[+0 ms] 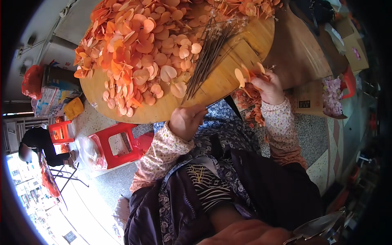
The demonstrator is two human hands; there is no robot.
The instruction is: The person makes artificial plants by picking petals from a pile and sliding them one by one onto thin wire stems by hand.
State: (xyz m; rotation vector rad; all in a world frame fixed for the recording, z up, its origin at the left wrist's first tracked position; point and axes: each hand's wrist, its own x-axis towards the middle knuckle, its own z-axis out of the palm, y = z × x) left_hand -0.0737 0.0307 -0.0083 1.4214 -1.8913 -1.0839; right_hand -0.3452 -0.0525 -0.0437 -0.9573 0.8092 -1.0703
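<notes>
A large pile of orange artificial leaves point(141, 49) covers much of the round wooden table point(228, 71). Beside it, a bundle of thin brown stems point(208, 57) lies at a slant, its lower ends near the table's edge. My left hand point(187, 122) is closed at that near edge, just below the stem ends; whatever its fingers pinch is hidden. On the right, over the table's rim, my right hand point(267, 86) grips a small sprig of orange leaves point(241, 77) between thumb and fingers.
Red plastic stools point(108, 147) stand on the floor at left, one with a clear plastic bag. Another person point(41, 143) sits farther left. At right are a cardboard box point(308, 98) and pale pink flowers point(332, 96). More orange leaves point(255, 108) lie below the table.
</notes>
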